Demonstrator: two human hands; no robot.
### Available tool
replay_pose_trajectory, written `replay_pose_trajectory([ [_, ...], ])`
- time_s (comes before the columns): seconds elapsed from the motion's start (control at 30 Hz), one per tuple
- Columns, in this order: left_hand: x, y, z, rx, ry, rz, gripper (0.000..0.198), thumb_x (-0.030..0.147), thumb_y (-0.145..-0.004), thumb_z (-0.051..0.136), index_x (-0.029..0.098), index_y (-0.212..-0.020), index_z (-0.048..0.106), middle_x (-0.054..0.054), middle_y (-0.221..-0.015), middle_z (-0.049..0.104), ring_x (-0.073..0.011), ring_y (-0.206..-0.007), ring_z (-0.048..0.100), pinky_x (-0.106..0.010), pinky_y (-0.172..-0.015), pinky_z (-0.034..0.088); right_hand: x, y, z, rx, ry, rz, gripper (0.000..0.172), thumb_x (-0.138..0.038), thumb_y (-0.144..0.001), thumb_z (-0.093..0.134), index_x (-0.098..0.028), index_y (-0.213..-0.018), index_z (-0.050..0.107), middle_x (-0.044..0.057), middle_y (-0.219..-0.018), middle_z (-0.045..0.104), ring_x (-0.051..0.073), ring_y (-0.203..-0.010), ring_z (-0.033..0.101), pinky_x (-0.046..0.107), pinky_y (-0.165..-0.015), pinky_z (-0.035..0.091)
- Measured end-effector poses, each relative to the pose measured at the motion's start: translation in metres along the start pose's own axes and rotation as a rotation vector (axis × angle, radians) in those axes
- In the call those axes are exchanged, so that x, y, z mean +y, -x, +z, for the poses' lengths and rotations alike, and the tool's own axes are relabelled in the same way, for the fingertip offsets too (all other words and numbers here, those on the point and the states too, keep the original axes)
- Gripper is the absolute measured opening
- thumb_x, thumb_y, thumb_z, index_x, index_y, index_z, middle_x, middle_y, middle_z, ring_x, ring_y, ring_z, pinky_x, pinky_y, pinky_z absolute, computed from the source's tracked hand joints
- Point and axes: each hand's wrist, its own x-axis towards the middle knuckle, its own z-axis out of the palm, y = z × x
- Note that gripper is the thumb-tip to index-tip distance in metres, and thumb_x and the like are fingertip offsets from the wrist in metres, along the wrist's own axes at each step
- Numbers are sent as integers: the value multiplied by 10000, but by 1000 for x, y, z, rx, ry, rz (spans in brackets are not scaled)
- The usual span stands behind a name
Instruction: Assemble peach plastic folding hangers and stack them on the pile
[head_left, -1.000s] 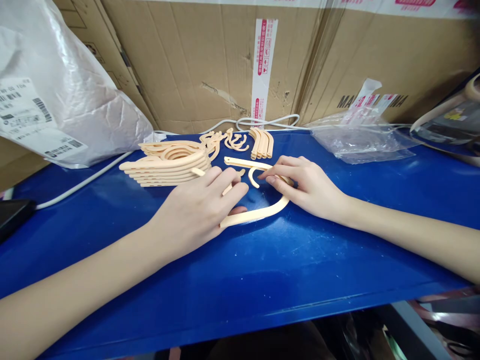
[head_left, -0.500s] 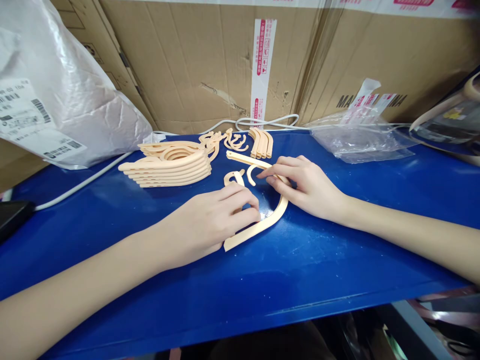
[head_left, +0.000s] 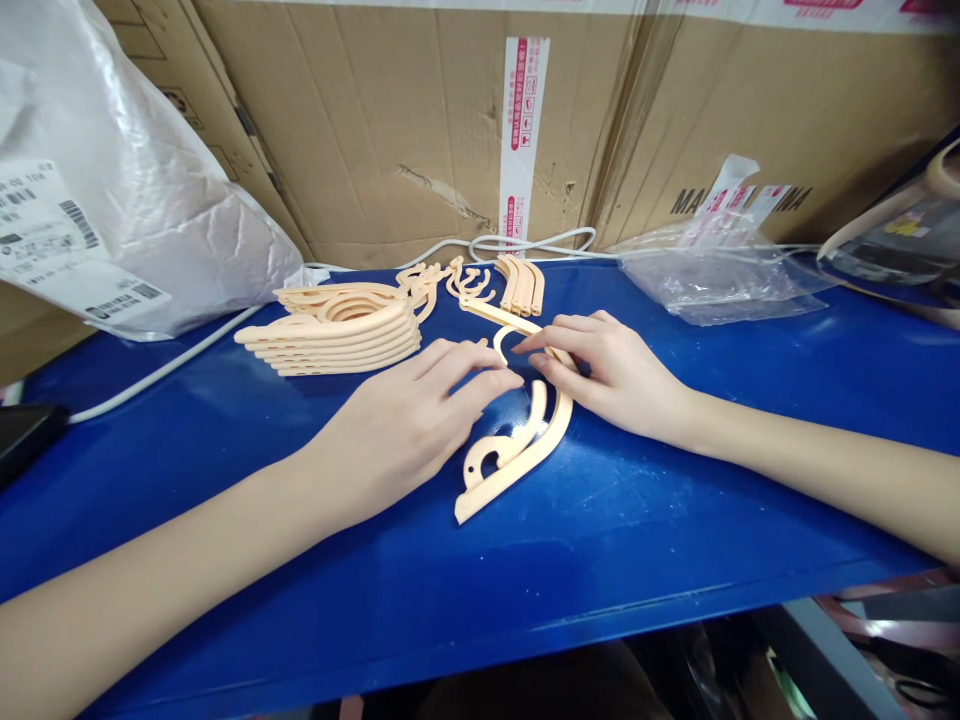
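Large cardboard boxes (head_left: 375, 110) stand along the far edge of a blue surface (head_left: 337, 620); a white bag (head_left: 150, 220) is at far left, a clear bag (head_left: 720, 280) at far right. The bent frame (head_left: 495, 482) lies between the two hands, its long limbs meeting in a bend at right and opening to the left; the near limb slants from near left to that bend. The right hand (head_left: 596, 362) is nearer, its fingers over the bend; firmness of hold cannot be told. The left hand (head_left: 431, 410) is at the open side, fingers loosely curved, nothing visible in them, underside hidden. The hands are apart. A curved piece (head_left: 534, 420) lies along the inner side of the near limb; a hook (head_left: 497, 345) sits beside the far limb. Beyond, at left, is a stack (head_left: 337, 345).
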Motion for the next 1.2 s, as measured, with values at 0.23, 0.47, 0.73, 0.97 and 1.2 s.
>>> replay_pose_trajectory([
  [0.23,1,-1,-2,0,19,-58,190,159,-958,472,125,-1112,579,-83,-1030,648,-246,-937,598,-386,-809,501,1,0,1,10,-2,21,245,-290,-963,483,-191,-1087,670,-9,-807,637,139,-738,573,310,-741,301],
  [0.47,4,-3,-7,-113,220,50,340,451,-960,497,133,-942,617,-67,-884,629,-213,-827,565,-352,-817,449,1,0,1,-3,-5,39,232,-280,-953,500,-194,-1087,670,-14,-827,651,139,-758,586,310,-760,306],
  [0.73,7,1,-6,-195,332,88,311,434,-928,535,141,-987,619,-70,-957,604,-217,-831,539,-353,-734,435,-2,0,-1,-49,-13,49,251,-270,-954,487,-178,-1099,670,10,-844,663,157,-785,610,319,-786,328],
  [0.97,11,-2,-10,-204,309,72,177,160,-863,486,126,-943,640,-66,-926,606,-202,-837,551,-360,-799,454,-2,0,-1,-77,-14,21,262,-281,-961,481,-193,-1142,650,4,-834,664,156,-772,608,319,-793,349],
  [1.2,10,-2,-9,-191,282,39,191,150,-874,471,152,-935,651,-65,-934,609,-208,-878,546,-356,-800,457,-3,2,-3,-129,-10,-94,281,-231,-962,444,-186,-1163,635,37,-927,660,174,-829,614,315,-781,375],
])
